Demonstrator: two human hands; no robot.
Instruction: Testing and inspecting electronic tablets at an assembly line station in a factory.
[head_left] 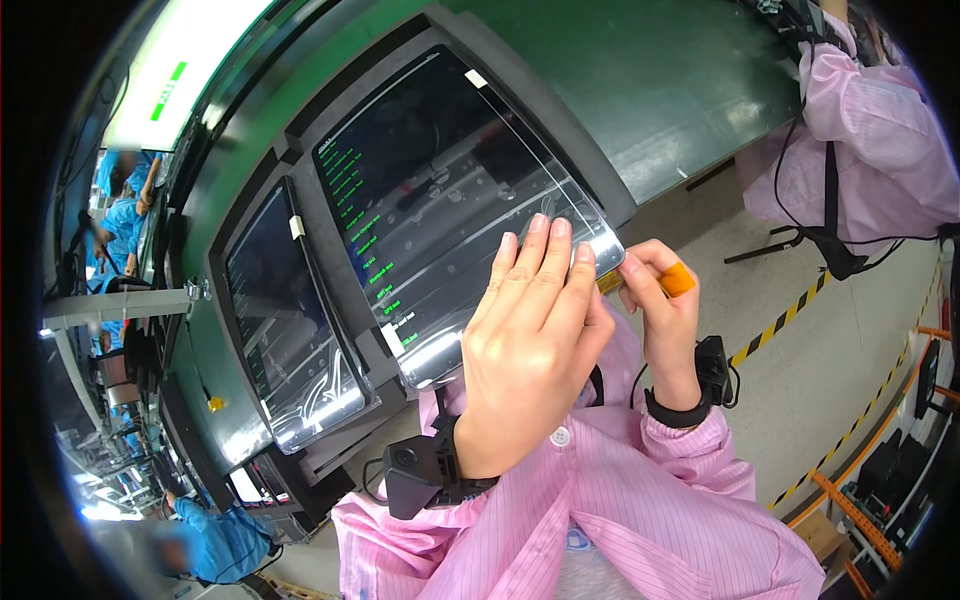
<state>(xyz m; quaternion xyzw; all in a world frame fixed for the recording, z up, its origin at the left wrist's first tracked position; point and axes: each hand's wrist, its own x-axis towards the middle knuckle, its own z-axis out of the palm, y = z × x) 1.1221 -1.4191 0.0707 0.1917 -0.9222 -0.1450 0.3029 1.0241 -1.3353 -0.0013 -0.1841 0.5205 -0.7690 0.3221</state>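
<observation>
A large tablet-like display [420,190] with green lines of text and a glossy, bubbled surface lies in a dark grey foam tray [590,150]. My left hand [535,310] rests flat on its near right part, fingers stretched out. Beside it, at the display's near right corner, the thumb and fingers of my right hand [662,310] are pinched together; whatever lies between them is hidden. An orange patch [678,280] shows on the fingers of that hand. White tabs sit on the display's edge. A second, similar display [290,310] lies in the tray's left bay.
The tray stands on a green work surface [680,80]. A lit screen [180,70] is at the upper left, with a metal arm [115,308] below it. A person in pink [860,140] is at the right; people in blue [225,540] are at the left. Orange racking [860,520] stands lower right.
</observation>
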